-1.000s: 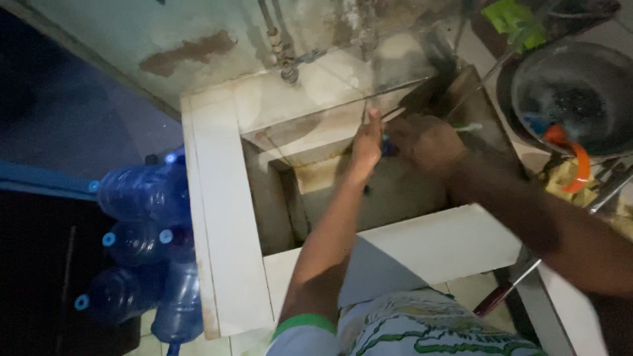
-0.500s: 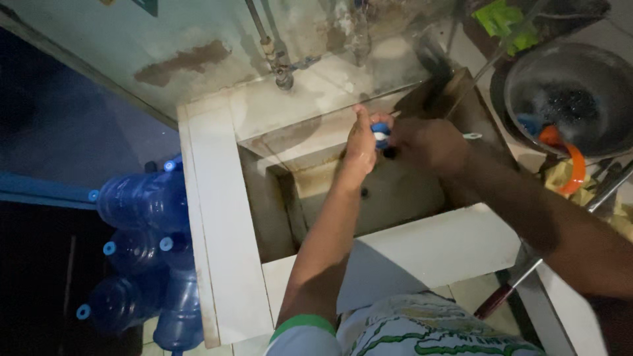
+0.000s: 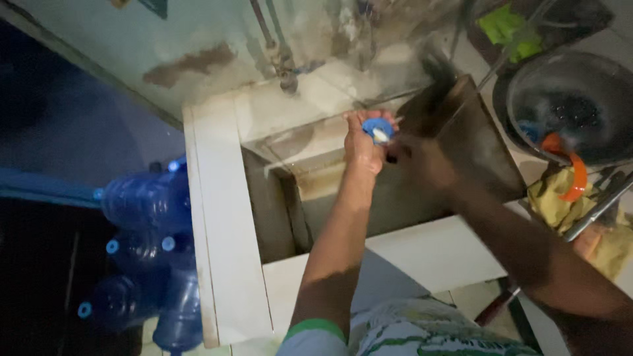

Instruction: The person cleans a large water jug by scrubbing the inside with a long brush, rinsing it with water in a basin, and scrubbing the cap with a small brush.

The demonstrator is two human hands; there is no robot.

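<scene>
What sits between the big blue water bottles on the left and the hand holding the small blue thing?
In the head view, the sink's white tiled rim and its dark basin lie between the blue bottles and the left hand holding the blue object.
</scene>
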